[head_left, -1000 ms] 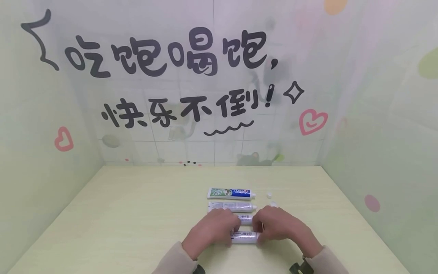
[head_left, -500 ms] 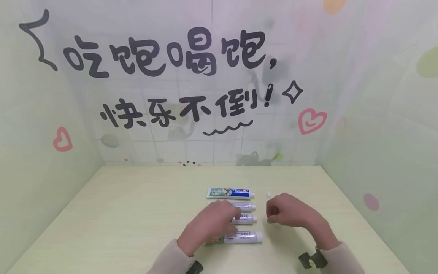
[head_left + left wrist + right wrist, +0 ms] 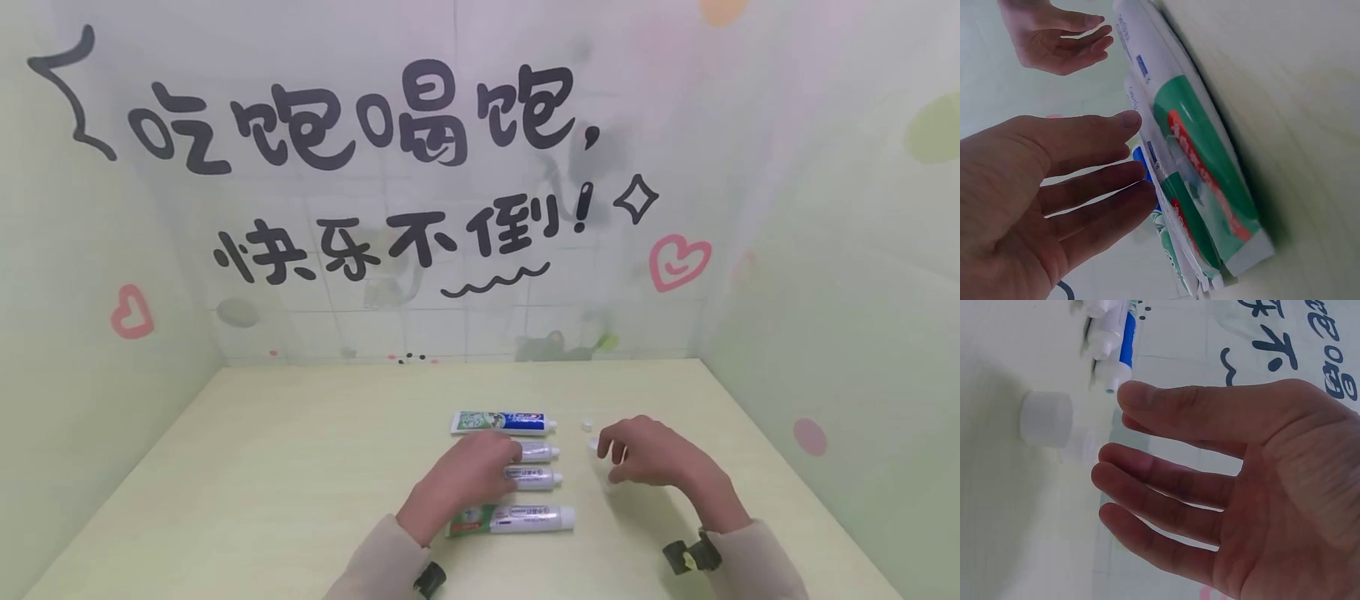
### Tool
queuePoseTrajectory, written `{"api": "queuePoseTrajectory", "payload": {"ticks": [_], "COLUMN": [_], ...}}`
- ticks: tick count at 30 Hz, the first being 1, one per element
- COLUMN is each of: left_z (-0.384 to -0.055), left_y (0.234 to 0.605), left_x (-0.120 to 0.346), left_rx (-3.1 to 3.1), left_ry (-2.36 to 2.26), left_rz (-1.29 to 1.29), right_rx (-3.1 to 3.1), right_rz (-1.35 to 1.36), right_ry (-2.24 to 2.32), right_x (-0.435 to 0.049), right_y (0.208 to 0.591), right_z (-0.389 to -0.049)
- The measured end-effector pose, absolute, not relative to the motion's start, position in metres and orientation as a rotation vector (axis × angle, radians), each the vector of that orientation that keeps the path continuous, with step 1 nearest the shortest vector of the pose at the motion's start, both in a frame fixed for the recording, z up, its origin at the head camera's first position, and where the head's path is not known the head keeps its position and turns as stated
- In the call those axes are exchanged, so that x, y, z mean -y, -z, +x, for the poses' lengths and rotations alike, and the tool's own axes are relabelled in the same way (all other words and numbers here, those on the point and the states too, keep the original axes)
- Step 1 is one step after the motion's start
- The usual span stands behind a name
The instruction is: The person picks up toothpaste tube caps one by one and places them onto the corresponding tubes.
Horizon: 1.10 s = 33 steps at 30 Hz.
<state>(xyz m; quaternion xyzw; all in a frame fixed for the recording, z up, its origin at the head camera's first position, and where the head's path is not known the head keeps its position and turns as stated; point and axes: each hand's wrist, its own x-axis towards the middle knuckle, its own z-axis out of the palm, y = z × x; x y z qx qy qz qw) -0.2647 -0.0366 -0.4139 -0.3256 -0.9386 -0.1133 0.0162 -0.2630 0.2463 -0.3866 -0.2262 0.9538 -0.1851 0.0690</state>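
Observation:
Several toothpaste tubes lie in a row. The nearest, a green and white toothpaste tube [image 3: 525,519], has a white cap on its right end. Behind it are two paler tubes with bare nozzles, the nearer tube [image 3: 538,478] and the farther tube [image 3: 540,452]; a blue and green tube [image 3: 517,423] is farthest. My left hand [image 3: 465,477] hovers over the left part of the middle tubes, fingers loosely bent around nothing. To the right, my right hand [image 3: 660,457] holds nothing, its relaxed fingers near a white cap [image 3: 1046,419] on the table. Another small white cap [image 3: 587,425] lies farther back.
The pale wooden table [image 3: 300,467] is enclosed by light curtain-like walls. Dark writing [image 3: 420,242] runs across the back wall [image 3: 360,325]. Dark straps with camera mounts [image 3: 690,557] sit on the wrists by the sleeves.
Both hands have come off the nearest toothpaste tube. The right hand moved right and back toward the caps, its fingers spreading; the left lifted back over the middle tubes.

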Motion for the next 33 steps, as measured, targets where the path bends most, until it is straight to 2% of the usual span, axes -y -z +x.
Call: {"api": "queuePoseTrajectory", "payload": {"ticks": [15, 33], "left_z": [-0.276, -0.275], "left_y": [0.42, 0.419], "left_x": [0.026, 0.019], "left_rx": [2.928, 2.923], "left_ry": [0.149, 0.015], "left_rz": [-1.069, -1.087], "right_rx": [-2.801, -2.827], "right_rz": [-0.481, -0.515], "right_ry": [0.543, 0.508], "right_x": [-0.244, -0.24], "right_y": [0.407, 0.415], "right_z": [-0.272, -0.274]}}
